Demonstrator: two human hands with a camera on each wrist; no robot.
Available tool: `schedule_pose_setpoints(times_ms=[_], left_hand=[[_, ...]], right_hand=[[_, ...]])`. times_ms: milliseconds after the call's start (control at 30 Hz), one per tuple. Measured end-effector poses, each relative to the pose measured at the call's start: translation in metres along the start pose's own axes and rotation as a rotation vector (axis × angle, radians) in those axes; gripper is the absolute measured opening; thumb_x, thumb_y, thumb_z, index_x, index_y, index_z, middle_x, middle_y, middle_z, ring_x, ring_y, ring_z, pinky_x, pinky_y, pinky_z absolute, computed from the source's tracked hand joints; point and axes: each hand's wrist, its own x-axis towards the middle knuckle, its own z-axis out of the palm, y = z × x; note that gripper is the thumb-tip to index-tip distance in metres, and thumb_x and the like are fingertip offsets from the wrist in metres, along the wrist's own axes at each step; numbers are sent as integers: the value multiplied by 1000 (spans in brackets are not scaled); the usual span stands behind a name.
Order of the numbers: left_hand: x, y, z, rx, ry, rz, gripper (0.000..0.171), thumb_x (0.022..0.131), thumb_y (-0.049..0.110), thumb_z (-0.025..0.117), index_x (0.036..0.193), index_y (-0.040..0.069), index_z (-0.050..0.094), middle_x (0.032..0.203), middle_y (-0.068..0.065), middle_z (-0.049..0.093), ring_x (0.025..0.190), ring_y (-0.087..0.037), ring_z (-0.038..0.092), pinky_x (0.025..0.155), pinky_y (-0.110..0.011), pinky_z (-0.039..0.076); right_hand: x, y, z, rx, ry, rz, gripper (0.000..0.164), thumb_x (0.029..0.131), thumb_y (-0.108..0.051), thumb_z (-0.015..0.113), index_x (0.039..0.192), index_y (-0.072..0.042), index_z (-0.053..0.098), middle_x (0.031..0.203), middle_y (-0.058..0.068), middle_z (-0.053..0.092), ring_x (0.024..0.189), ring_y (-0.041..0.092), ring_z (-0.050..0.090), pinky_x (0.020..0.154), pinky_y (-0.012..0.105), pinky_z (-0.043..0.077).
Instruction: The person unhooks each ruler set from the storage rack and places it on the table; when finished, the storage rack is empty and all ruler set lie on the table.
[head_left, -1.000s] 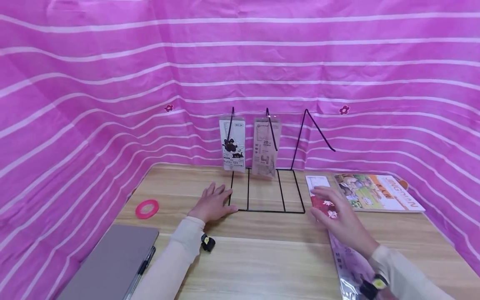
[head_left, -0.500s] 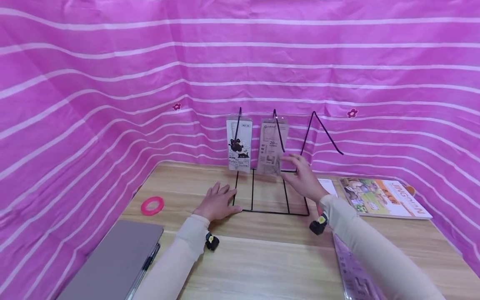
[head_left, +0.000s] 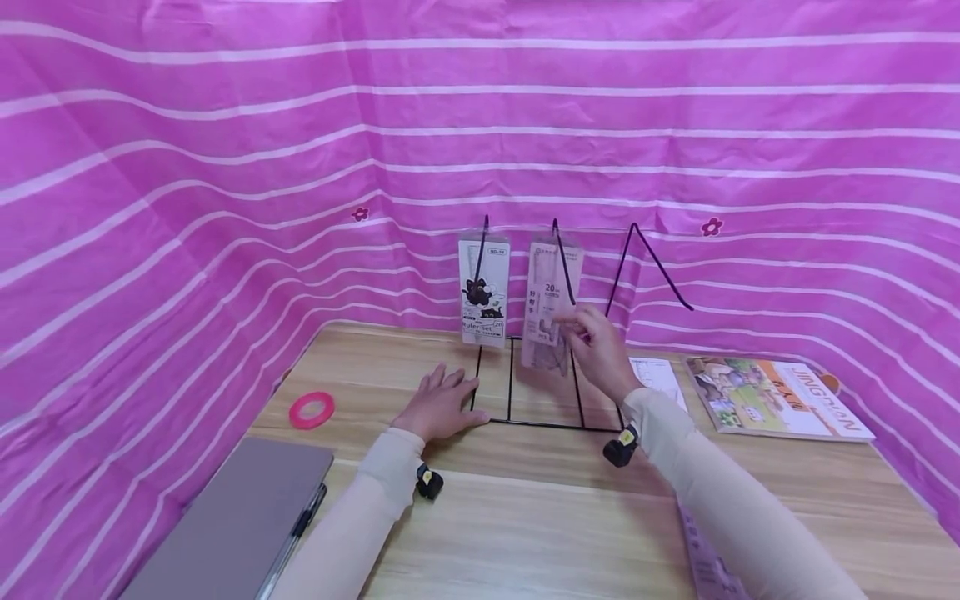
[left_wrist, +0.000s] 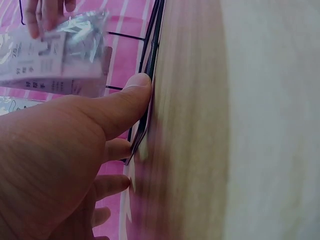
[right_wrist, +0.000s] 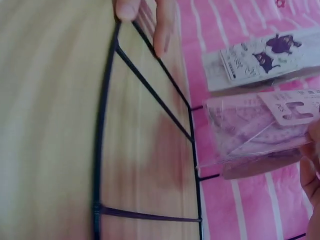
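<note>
- Two hands at work over a wooden table (head_left: 540, 525), walled at the back and sides by pink striped cloth (head_left: 225, 167), probably hung as a plain backdrop.
- At 7 o'clock on the table, a grey laptop (head_left: 232, 525), lid down, with a pen (head_left: 296, 533) just beside its right edge; parked out of the working area, it seems.
- At 3 o'clock, a picture book (head_left: 780, 398) lying flat, well apart from the rack, with a white sheet (head_left: 660, 379) between the two.
- At 12 o'clock, a black wire rack (head_left: 543, 392): flat base frame on the table, three hooks rising behind it, so packets hang face-forward.
- Left hook carrying a ruler-set packet with a cat print (head_left: 483, 287); right hook bare.
- Middle hook carrying a clear ruler packet (head_left: 551, 312), tilted a little off vertical, likely because of the fingers on it.
- Right hand (head_left: 596, 346) raised at the packet's right edge, fingers pinching its lower part, grasping the clear ruler packet; grip seen only partly in the right wrist view.
- Left hand (head_left: 442, 404) released, fingers flat on the table, thumb (left_wrist: 132, 97) pressed against the base frame's left corner, apparently to stop the light rack sliding.
- At 9 o'clock, a pink tape ring (head_left: 312, 410), lying flat and alone.
</note>
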Motion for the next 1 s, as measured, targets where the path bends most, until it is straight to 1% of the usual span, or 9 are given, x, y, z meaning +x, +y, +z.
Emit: schedule_pose_setpoints(times_ms=[67, 133, 267, 400, 567, 700, 833, 900, 1000], left_hand=[[0, 1, 0, -9, 2, 4, 79, 99, 65, 59, 162, 20, 43, 173, -16, 29, 162, -48, 10, 132, -64, 12], [1, 1, -1, -12, 1, 8, 79, 99, 65, 60, 162, 20, 43, 173, -16, 29, 162, -48, 10, 132, -64, 12], [1, 1, -1, -16, 0, 11, 79, 98, 64, 60, 162, 20, 43, 173, -16, 29, 162, -48, 10, 132, -65, 12], [0, 1, -1, -20, -3, 6, 79, 99, 64, 61, 161, 19, 44, 173, -17, 30, 162, -48, 10, 132, -64, 12], [-1, 2, -3, -29, -8, 1, 78, 99, 63, 61, 161, 19, 44, 173, -16, 29, 163, -47, 9, 132, -63, 10], [0, 1, -2, -20, -7, -1, 78, 99, 63, 61, 161, 19, 44, 173, -16, 30, 163, -47, 10, 133, -63, 11], [0, 1, -2, -18, -10, 1, 79, 99, 64, 60, 162, 19, 43, 173, -16, 29, 163, -48, 9, 132, -63, 11], [0, 1, -2, -19, -8, 4, 79, 99, 64, 60, 162, 19, 43, 173, -16, 29, 162, -48, 9, 132, -64, 10], [0, 1, -2, -16, -6, 6, 79, 99, 63, 60, 162, 18, 43, 173, -17, 29, 162, -49, 10, 132, -65, 11]], right_hand=[[-8, -5, -6, 19, -1, -14, 30, 101, 1, 65, 128, -9, 74, 122, 13, 71, 96, 23, 69, 78, 23, 59], [-17, -11, -13, 39, -17, 6, 35, 102, -1, 65, 134, -13, 70, 123, 13, 71, 94, 23, 68, 75, 22, 58], [-37, -22, -27, 55, -45, 98, 41, 103, -6, 65, 141, -18, 66, 107, 13, 70, 83, 22, 63, 66, 25, 56], [-55, -31, -40, 51, -67, 127, 39, 104, -6, 65, 140, -19, 67, 95, 11, 64, 78, 20, 60, 64, 25, 55], [-79, -41, -58, 44, -88, 104, 37, 104, -4, 64, 139, -17, 67, 100, 10, 69, 75, 14, 60, 62, 25, 55], [-99, -50, -72, 27, -110, 85, 38, 103, -3, 65, 138, -19, 67, 96, 5, 65, 72, 10, 55, 58, 23, 50], [-118, -59, -85, 25, -110, 13, 42, 100, 2, 67, 136, -19, 68, 87, -3, 56, 69, 9, 50, 56, 22, 48], [-127, -62, -89, 45, -112, -39, 45, 98, 6, 67, 136, -16, 67, 84, -4, 55, 69, 9, 53, 58, 22, 51], [-144, -65, -96, 63, -129, -56, 47, 96, 8, 68, 138, -14, 66, 84, -7, 59, 71, 8, 57, 59, 22, 53]])
